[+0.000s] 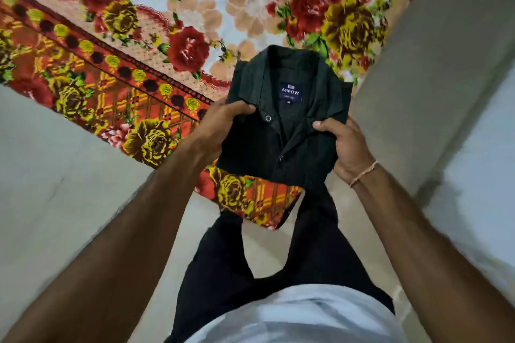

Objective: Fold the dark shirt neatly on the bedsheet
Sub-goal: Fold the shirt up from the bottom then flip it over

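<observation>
While both hands grip it, the dark shirt is held as a folded rectangle above the near edge of the floral bedsheet, collar away from the person and a blue neck label showing. Left hand curls round the shirt's left edge with thumb on top; right hand does likewise on the right edge, a thread band at its wrist. Below: black trousers, pale floor.
</observation>
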